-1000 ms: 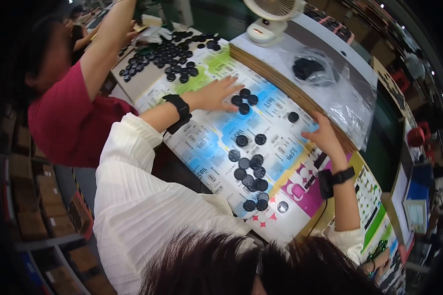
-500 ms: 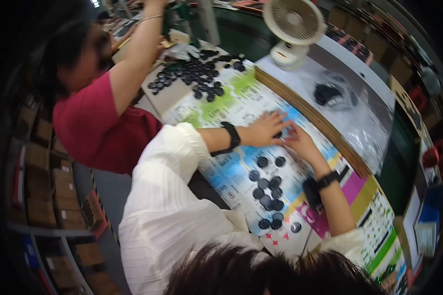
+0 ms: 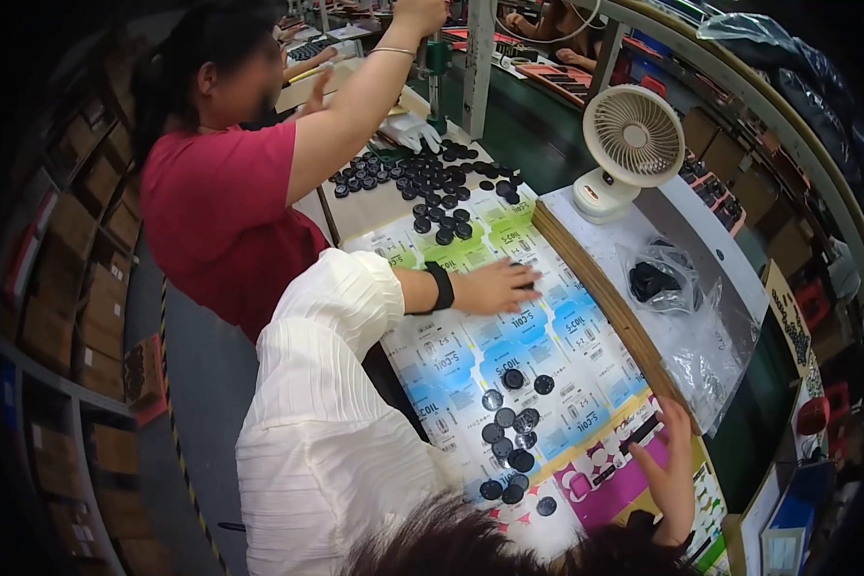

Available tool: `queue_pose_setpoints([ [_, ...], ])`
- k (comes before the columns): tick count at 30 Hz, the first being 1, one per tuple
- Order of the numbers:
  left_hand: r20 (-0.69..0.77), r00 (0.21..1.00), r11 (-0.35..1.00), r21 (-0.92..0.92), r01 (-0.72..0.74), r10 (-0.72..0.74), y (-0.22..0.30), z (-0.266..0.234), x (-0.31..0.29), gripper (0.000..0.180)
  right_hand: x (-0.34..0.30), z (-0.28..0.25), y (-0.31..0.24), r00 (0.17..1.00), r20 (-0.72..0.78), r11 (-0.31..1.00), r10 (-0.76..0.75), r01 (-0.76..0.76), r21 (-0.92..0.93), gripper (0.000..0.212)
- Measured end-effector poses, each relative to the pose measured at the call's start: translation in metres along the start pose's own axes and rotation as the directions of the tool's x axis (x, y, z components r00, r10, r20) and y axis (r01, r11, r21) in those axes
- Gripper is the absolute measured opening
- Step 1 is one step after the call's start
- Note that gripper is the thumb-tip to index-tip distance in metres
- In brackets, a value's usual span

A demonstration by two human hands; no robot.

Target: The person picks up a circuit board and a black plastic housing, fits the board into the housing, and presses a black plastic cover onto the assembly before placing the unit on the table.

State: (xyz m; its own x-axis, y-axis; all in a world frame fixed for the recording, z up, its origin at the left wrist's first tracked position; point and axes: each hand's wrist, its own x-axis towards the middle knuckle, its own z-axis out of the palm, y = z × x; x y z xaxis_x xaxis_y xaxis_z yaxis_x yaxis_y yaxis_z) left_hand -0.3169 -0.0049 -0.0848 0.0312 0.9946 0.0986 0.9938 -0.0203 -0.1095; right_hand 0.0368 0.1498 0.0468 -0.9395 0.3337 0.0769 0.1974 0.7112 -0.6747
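Observation:
Black round discs (image 3: 521,440) lie in a loose cluster on the printed, multicoloured sheet (image 3: 432,346) in front of me. My left hand (image 3: 490,289), with a black band at its wrist, reaches over the far part of the sheet. Dark material shows at its fingertips, apparently a black disc partly covered by the fingers. On the right, my right hand (image 3: 675,461) hovers by the magenta part of the sheet, thumb and fingers apart, holding nothing. A larger heap of black discs (image 3: 432,182) covers the table's far end.
A wooden strip (image 3: 605,288) runs along the sheet's right side. Beyond it stand a white fan (image 3: 634,134) and a clear plastic bag (image 3: 658,278) with black parts. A co-worker in red (image 3: 230,192) reaches toward a green stand (image 3: 438,67). White gloves (image 3: 413,132) lie behind the heap.
My hands, together over the sheet before, are now apart. The right has drawn back toward me, while the left stays over the far part. The whole view has shifted.

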Motion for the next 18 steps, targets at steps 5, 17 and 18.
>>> queue_pose_setpoints([
  [5,0.032,0.988,0.987,0.054,0.151,-0.153,-0.046,0.0,-0.021,0.047,-0.056,-0.008,0.01,0.988,-0.097,0.988,0.123,-0.13,-0.078,0.066],
  [17,-0.136,0.973,0.962,0.175,0.209,-0.187,-0.044,-0.021,-0.033,0.049,-0.18,0.026,0.041,0.914,-0.302,0.949,0.273,-0.308,-0.074,0.065],
  [18,-0.176,0.96,0.96,0.141,0.243,-0.218,-0.036,-0.025,-0.029,0.05,-0.187,0.03,0.035,0.903,-0.31,0.941,0.299,-0.332,-0.06,0.065],
])
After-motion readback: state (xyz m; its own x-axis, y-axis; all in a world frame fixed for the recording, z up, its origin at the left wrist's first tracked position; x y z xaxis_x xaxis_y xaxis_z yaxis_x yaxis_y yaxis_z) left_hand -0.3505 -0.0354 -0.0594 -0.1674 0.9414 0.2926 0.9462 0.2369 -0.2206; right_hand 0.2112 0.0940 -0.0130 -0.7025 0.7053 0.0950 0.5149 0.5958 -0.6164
